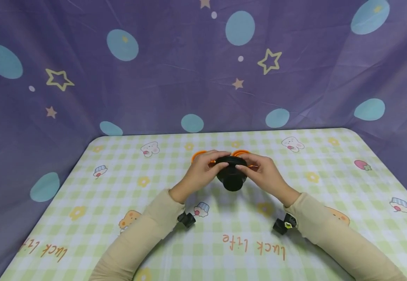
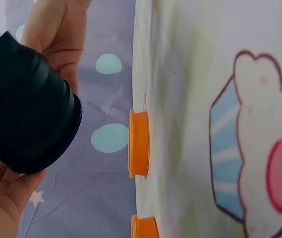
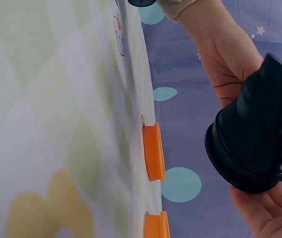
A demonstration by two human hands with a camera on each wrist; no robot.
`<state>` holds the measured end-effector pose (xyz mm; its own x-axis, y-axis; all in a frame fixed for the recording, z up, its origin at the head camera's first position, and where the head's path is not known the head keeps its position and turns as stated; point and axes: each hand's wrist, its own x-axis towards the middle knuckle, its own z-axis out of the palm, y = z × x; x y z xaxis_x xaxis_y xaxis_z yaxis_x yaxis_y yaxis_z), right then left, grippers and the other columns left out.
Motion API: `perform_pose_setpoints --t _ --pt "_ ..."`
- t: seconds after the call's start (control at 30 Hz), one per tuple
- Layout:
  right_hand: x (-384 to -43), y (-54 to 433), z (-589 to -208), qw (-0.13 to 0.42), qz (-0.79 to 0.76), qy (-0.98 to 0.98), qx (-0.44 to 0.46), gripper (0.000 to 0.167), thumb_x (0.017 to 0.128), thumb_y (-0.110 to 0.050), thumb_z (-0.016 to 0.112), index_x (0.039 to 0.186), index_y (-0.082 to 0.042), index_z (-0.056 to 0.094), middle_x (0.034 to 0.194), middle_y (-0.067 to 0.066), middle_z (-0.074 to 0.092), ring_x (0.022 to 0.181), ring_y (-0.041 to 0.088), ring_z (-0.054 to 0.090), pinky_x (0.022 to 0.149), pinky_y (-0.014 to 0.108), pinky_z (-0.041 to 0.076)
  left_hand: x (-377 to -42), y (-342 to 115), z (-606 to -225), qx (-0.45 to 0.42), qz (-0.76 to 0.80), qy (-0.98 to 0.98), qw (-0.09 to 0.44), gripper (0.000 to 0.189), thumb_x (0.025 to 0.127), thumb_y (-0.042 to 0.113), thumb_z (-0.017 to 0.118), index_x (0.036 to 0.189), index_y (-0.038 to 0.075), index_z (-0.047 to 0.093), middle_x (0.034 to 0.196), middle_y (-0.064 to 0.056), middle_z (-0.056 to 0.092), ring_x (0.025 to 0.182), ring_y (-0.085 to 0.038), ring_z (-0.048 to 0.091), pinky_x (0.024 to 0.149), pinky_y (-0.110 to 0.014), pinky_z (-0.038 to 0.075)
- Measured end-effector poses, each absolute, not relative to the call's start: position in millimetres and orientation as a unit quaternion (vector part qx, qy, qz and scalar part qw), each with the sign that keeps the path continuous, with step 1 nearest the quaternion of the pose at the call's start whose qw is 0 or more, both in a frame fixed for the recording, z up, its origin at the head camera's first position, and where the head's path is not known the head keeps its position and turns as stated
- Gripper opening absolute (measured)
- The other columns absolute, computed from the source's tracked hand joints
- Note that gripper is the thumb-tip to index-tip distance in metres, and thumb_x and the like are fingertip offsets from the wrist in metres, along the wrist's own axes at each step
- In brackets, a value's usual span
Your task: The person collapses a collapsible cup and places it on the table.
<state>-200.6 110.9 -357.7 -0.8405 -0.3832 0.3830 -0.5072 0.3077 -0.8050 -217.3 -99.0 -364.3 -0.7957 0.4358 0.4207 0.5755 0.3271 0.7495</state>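
Both hands hold a black tapered, stepped piece (image 1: 233, 181) above the table, its broad rim at the far side and its narrow end toward me in the head view. My left hand (image 1: 201, 170) grips the rim's left side, thumb on the near side and fingers behind. On the right side, my right hand (image 1: 267, 174) holds it in the same way. Seen from the left wrist, the black piece (image 2: 29, 106) is raised off the cloth, with fingers under the rim. The right wrist view shows its smooth dark wall (image 3: 254, 129).
Two round orange pieces with raised rims stand on the cloth just beyond my hands: a left one (image 1: 197, 155) and a right one (image 1: 241, 152). A green-and-white checked cloth (image 1: 175, 246) covers the table. Behind it hangs a purple curtain (image 1: 168, 86).
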Motion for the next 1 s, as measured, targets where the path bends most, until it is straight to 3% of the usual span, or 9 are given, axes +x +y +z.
perform_pose_setpoints --t 0.2,0.27,0.47,0.7,1.0 --pt "-208.2 111.8 -370.4 0.104 0.521 -0.797 0.288 0.024 0.089 -0.008 0.065 0.111 -0.001 0.068 0.100 0.012 0.070 0.080 0.015 0.069 0.067 0.023 0.056 -213.4 -98.5 -362.5 -0.318 -0.494 -0.803 0.104 0.031 0.091 0.013 0.063 0.121 0.004 0.064 0.116 -0.013 0.065 0.100 -0.018 0.064 0.073 -0.021 0.055" --pt "-204.5 110.1 -365.5 0.118 0.527 -0.788 0.294 0.023 0.088 -0.003 0.065 0.110 0.003 0.068 0.101 0.017 0.070 0.084 0.018 0.069 0.069 0.024 0.056 -213.4 -97.9 -362.7 -0.318 -0.502 -0.798 0.101 0.033 0.091 0.012 0.062 0.123 0.004 0.063 0.118 -0.015 0.064 0.102 -0.019 0.064 0.074 -0.021 0.055" --pt "-193.3 106.0 -350.7 0.152 0.546 -0.776 0.275 0.022 0.085 0.006 0.065 0.107 0.010 0.067 0.102 0.023 0.068 0.090 0.009 0.065 0.072 0.019 0.054 -213.9 -97.3 -365.5 -0.299 -0.526 -0.794 0.047 0.039 0.096 0.018 0.055 0.133 0.005 0.054 0.123 -0.013 0.060 0.106 -0.021 0.061 0.082 -0.026 0.053" --pt "-194.5 108.5 -348.8 0.198 0.544 -0.779 0.240 0.021 0.084 0.007 0.066 0.104 0.010 0.068 0.096 0.021 0.069 0.084 0.003 0.065 0.068 0.014 0.053 -215.5 -97.7 -368.1 -0.276 -0.564 -0.778 -0.018 0.042 0.100 0.020 0.048 0.140 0.008 0.046 0.122 -0.014 0.060 0.111 -0.022 0.058 0.092 -0.034 0.049" --pt "-197.4 109.3 -353.2 0.200 0.546 -0.780 0.232 0.021 0.085 0.004 0.065 0.105 0.010 0.068 0.099 0.022 0.069 0.088 0.008 0.067 0.069 0.014 0.052 -216.2 -94.1 -371.2 -0.297 -0.550 -0.781 0.018 0.042 0.098 0.016 0.051 0.138 0.003 0.047 0.109 -0.013 0.060 0.095 -0.020 0.057 0.078 -0.026 0.052"
